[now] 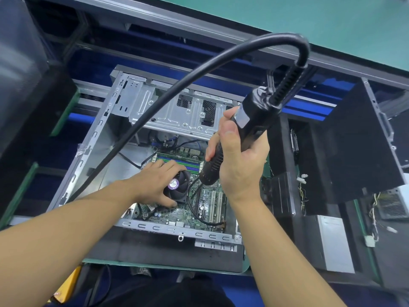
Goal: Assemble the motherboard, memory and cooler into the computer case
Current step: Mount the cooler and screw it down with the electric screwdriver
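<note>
Two hands work inside an open computer case [141,103] of bare, stamped grey sheet metal, which lies on its side on a dark, scuffed mat [155,247] near the near edge of the tabletop. The green motherboard [177,216] sits flat on the case floor, with long white expansion slots [213,202] on its right side and blue and green memory slots [183,161] along its far side. The cooler [180,185], a square black fan with a round purple label [173,183] at its hub, stands on the board between those slots and the case's near wall.

The left hand [155,182] rests on the cooler, its fingers spread over the top and far side and its thumb against the near side. The right hand [239,160] is wrapped tightly round a black, ribbed electric screwdriver [250,120], held tilted with its thin bit pointing down just right of the cooler. Whether the bit touches a screw cannot be told. A thick, smooth black cable [177,83] arches from the tool's top and sweeps down to the left across the case.
</note>
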